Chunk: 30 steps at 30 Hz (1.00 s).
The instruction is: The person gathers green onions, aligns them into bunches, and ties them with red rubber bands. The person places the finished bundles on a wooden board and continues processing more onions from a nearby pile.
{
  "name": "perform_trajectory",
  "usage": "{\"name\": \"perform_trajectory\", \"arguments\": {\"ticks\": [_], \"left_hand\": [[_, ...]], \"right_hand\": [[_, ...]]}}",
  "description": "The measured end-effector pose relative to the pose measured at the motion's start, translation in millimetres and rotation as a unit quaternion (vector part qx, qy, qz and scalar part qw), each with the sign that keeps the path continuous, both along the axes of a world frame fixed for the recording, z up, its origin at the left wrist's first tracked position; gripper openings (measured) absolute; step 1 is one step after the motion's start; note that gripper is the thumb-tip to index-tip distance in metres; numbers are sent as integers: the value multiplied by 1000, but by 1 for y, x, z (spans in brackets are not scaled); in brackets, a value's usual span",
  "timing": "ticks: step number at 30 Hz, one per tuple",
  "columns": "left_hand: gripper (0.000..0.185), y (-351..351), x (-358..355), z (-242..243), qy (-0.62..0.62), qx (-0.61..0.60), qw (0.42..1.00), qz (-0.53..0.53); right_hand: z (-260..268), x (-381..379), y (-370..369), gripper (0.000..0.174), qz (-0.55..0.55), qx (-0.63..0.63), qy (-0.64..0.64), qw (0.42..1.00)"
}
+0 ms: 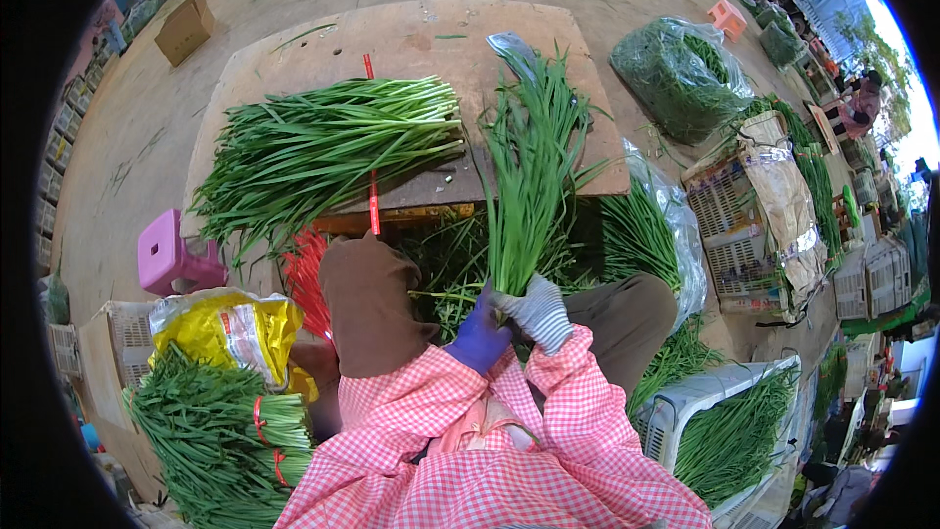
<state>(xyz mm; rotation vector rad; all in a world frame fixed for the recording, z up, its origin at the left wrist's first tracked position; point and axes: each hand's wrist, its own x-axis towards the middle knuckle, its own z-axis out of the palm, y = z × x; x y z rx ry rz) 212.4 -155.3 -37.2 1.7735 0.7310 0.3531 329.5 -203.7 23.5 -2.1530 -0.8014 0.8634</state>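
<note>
My left hand (481,334), in a purple glove, and my right hand (540,312), in a grey striped knit glove, both grip the lower ends of a bunch of garlic chives (521,184). Its leaves point away from me, over the near edge of a wooden board (411,29). A cleaver-like metal blade (514,51) lies partly hidden under the leaf tips. On the board's left half rests a loose pile of chives (330,132), white stems to the right. A red tie strip (374,198) runs beneath that pile and hangs over the edge.
Red strips (307,279) lie by my left knee, near a pink stool (165,253). Tied chive bundles (220,433) and a yellow bag (220,330) are at lower left. A white crate of chives (687,404), bagged greens (668,81) and plastic crates (734,228) stand right. A person (863,103) is far right.
</note>
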Motion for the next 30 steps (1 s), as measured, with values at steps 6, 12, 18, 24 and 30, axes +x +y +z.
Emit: {"name": "perform_trajectory", "arguments": {"ticks": [6,12,18,24,30], "left_hand": [[89,5,-1,24,-95,-99,989,-59],[72,15,0,10,2,-235,972,-27],[41,12,2,24,55,-309,949,-26],[29,16,-8,43,-135,-119,984,-4],[45,12,-13,8,-42,-51,998,-14]], "right_hand": [[-6,-2,-9,30,-102,143,136,975],[-1,0,-11,24,-86,80,141,983],[-13,2,-17,33,-54,109,47,991],[3,2,-27,52,-66,192,71,977],[-11,-20,-26,65,-32,132,98,986]]}}
